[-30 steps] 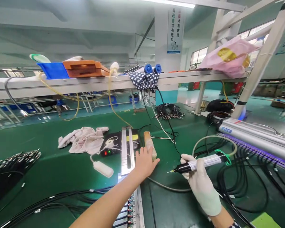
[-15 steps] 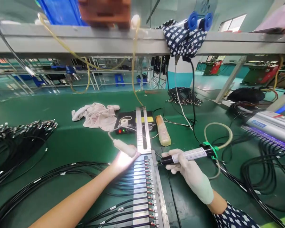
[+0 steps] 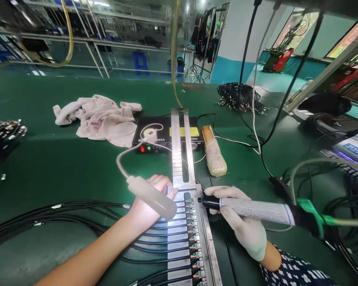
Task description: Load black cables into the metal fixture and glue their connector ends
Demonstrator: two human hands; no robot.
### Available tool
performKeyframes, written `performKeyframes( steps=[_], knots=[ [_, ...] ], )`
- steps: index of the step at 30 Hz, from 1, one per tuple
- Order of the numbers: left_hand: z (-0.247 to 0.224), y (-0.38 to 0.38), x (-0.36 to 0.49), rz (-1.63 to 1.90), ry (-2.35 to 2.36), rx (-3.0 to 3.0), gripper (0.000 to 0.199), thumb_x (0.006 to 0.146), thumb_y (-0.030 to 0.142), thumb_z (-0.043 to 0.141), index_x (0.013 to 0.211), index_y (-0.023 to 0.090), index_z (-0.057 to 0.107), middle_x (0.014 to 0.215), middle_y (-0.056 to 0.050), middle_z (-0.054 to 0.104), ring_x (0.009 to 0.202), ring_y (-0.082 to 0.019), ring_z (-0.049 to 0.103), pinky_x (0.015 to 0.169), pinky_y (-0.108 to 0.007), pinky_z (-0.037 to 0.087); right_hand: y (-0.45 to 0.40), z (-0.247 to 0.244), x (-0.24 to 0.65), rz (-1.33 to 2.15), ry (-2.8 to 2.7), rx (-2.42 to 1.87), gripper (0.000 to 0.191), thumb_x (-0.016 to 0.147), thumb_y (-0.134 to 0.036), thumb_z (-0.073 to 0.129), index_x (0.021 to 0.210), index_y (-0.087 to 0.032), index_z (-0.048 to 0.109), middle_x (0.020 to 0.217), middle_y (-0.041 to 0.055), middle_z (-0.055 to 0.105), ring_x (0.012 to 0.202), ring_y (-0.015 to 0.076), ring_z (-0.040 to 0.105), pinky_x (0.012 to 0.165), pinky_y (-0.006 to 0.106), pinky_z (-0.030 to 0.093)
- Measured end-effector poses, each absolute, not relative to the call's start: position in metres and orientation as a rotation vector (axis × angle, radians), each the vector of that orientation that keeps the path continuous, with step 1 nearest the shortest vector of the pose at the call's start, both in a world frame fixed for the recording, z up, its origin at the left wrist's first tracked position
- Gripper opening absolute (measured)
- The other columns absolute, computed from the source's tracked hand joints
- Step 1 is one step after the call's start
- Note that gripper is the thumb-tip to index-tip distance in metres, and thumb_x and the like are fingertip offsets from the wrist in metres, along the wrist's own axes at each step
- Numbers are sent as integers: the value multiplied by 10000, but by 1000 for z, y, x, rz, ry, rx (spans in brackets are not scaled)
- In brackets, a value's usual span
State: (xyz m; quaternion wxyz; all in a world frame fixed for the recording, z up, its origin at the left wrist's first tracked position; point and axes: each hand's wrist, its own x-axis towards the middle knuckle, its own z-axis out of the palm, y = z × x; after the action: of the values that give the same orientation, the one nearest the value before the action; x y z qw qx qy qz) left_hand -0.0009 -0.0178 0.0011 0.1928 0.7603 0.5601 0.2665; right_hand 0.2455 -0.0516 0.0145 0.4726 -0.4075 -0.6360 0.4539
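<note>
My right hand (image 3: 241,218), in a white glove, grips a labelled dispensing syringe (image 3: 256,209) with a black front end. Its tip meets the edge of a metal fixture (image 3: 207,242), level with the top of a row of cable ends (image 3: 192,230). My bare left hand (image 3: 159,186) rests at the fixture's upper left, fingers bent together and thumb by the topmost cables. Across this hand, nearer to me, lies a whitish cylinder (image 3: 152,198) on a pale cord; it hides part of the fingers. Bright light falls on the cables beside it.
Behind the fixture sits a black control box (image 3: 164,131) with red and green lights. A wrapped block (image 3: 214,155) is to its right, a crumpled pale cloth (image 3: 104,119) to its left. Black cables (image 3: 83,210) run in from the left. Cords (image 3: 258,103) hang at the right.
The view has tilted down and come closer. The syringe stays in my right hand, its tip still at the fixture. The whitish cylinder now appears lower against my left hand, and the glow has left my wrist.
</note>
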Motion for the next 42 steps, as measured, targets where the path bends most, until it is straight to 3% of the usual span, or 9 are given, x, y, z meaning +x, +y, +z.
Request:
performKeyframes(
  steps=[2, 9, 19, 29, 42],
  knots=[
    [2, -17, -1, 716, 1571, 2126, 256, 868, 362, 510, 676, 196, 537, 664, -16, 506, 692, -197, 489, 685, -337, 402, -51, 19, 246, 989, -1653, -981, 195, 833, -152, 593, 996, -247, 643, 1094, 51, 677, 971, 223, 655, 871, 383, 552],
    [5, -19, -1, 682, 1593, 2176, 275, 900, 385, 494, 712, 187, 529, 670, -4, 485, 677, -182, 479, 647, -320, 377, -47, 27, 242, 796, -1818, -839, 331, 727, -65, 593, 1021, -209, 642, 1066, 42, 694, 926, 184, 680, 796, 290, 575],
    [-1, -18, -3, 711, 1575, 2202, 265, 911, 383, 506, 731, 189, 521, 677, 10, 469, 682, -165, 468, 629, -299, 361, -48, 27, 240, 777, -1863, -865, 257, 722, -57, 591, 949, -164, 644, 1030, 47, 696, 891, 145, 680, 794, 226, 561],
    [8, -18, -3, 654, 1573, 2170, 264, 912, 381, 500, 739, 184, 532, 695, -1, 493, 697, -172, 482, 643, -308, 376, -46, 25, 241, 799, -1883, -881, 250, 736, -72, 602, 966, -162, 641, 1055, 42, 688, 931, 143, 669, 835, 228, 551],
    [9, -18, -4, 645, 1554, 2175, 259, 910, 368, 509, 726, 186, 512, 684, 1, 486, 692, -171, 473, 642, -303, 369, -45, 30, 238, 799, -1828, -808, 254, 730, -54, 592, 952, -158, 660, 1005, 71, 712, 868, 162, 694, 768, 235, 579]
  ],
)
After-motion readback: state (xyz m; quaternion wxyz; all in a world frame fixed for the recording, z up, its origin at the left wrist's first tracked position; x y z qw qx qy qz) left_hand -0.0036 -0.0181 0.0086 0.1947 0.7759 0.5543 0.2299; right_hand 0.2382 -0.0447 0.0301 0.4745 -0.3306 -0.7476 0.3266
